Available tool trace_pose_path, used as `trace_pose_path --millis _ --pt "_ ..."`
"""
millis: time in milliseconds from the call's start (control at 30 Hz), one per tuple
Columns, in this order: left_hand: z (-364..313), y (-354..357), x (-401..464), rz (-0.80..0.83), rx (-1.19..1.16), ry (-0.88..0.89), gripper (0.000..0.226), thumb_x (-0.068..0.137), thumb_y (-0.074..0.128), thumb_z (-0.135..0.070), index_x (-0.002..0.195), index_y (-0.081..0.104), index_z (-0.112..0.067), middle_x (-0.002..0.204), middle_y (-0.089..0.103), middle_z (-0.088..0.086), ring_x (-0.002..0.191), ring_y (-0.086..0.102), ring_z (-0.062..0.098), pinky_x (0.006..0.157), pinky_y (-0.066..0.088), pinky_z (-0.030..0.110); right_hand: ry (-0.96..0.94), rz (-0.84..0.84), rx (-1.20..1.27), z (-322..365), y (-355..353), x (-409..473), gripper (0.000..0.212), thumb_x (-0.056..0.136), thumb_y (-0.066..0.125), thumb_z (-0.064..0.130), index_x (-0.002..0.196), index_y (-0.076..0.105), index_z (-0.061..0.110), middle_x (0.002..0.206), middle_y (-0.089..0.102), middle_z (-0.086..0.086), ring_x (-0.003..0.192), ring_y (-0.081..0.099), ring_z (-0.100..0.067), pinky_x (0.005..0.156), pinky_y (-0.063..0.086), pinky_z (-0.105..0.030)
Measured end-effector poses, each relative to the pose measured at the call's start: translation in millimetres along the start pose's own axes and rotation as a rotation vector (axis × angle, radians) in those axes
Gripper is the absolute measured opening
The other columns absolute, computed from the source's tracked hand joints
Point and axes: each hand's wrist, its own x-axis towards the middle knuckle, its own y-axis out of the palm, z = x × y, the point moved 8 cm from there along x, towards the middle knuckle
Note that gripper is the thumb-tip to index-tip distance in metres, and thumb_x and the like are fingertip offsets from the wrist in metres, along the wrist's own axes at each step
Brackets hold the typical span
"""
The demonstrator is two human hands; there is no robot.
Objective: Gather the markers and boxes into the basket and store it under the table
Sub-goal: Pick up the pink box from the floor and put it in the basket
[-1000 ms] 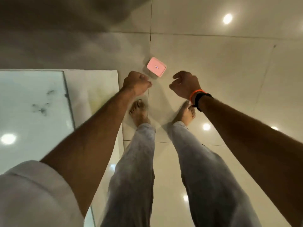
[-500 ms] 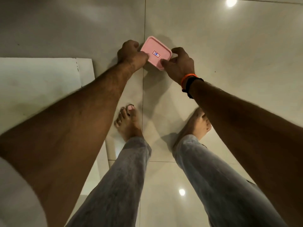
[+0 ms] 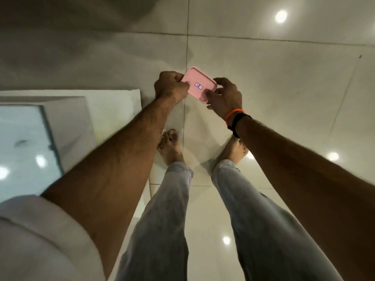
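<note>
A small pink box [image 3: 197, 83] with rounded corners and a little white label on its lid is held in the air above the tiled floor, between both hands. My left hand [image 3: 169, 88] grips its left edge with curled fingers. My right hand [image 3: 224, 96] pinches its right edge between thumb and fingers; orange and black bands circle that wrist. No markers or basket are in view.
A white table [image 3: 67, 122] with a glass top stands at the left, its corner close to my left forearm. My bare feet [image 3: 169, 147] stand on the glossy beige floor tiles [image 3: 284, 88], which spread out ahead and to the right.
A second ago the pink box lay on the floor with both hands empty above it. Both hands have since gripped it and lifted it as the view rose.
</note>
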Motion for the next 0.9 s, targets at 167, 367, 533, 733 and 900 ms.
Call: trace_pose_path --millis 167,367,533,733,900 --pt "-61 -80 -130 0.016 -0.049 0.034 0.025 0.076 0.075 -0.012 0.058 0.058 -0.018 0.080 0.070 0.009 0.078 0.073 0.028 0.076 0.061 0.041 -0.080 -0.007 0.012 82 -60 -130 0.036 0.082 0.064 0.018 0.118 0.061 0.020 0.105 0.069 -0.007 0.091 0.070 -0.026 0.083 0.058 -0.043" --pt "-106 -167 -277 0.022 -0.142 0.077 0.010 0.080 0.074 -0.010 0.075 0.065 -0.011 0.092 0.072 0.012 0.074 0.071 0.024 0.072 0.062 0.040 -0.177 -0.020 -0.006 152 -117 -272 0.034 0.079 0.067 0.024 0.112 0.064 0.029 0.097 0.070 0.000 0.090 0.070 -0.025 0.085 0.057 -0.045" --pt "-121 -221 -378 0.005 -0.214 0.123 0.018 0.082 0.072 -0.008 0.097 0.068 0.000 0.099 0.071 0.015 0.081 0.072 0.028 0.074 0.061 0.039 -0.268 -0.015 -0.013 189 -148 -366 0.033 0.080 0.067 0.023 0.112 0.064 0.029 0.099 0.071 -0.003 0.088 0.070 -0.025 0.080 0.059 -0.043" --pt "-104 -260 -463 -0.071 -0.352 0.154 0.009 0.082 0.072 -0.009 0.079 0.063 -0.008 0.094 0.071 0.014 0.074 0.072 0.026 0.074 0.061 0.035 -0.431 0.073 -0.048 221 -166 -437 0.032 0.083 0.068 0.018 0.115 0.064 0.021 0.099 0.071 -0.006 0.078 0.068 -0.022 0.062 0.055 -0.021" --pt "-59 -270 -522 -0.190 -0.545 0.154 0.008 0.083 0.071 -0.006 0.082 0.064 -0.004 0.090 0.070 0.015 0.068 0.070 0.025 0.078 0.060 0.038 -0.597 0.200 -0.162 227 -161 -484 0.032 0.082 0.069 0.019 0.114 0.066 0.019 0.098 0.073 -0.009 0.073 0.067 -0.020 0.062 0.054 -0.024"
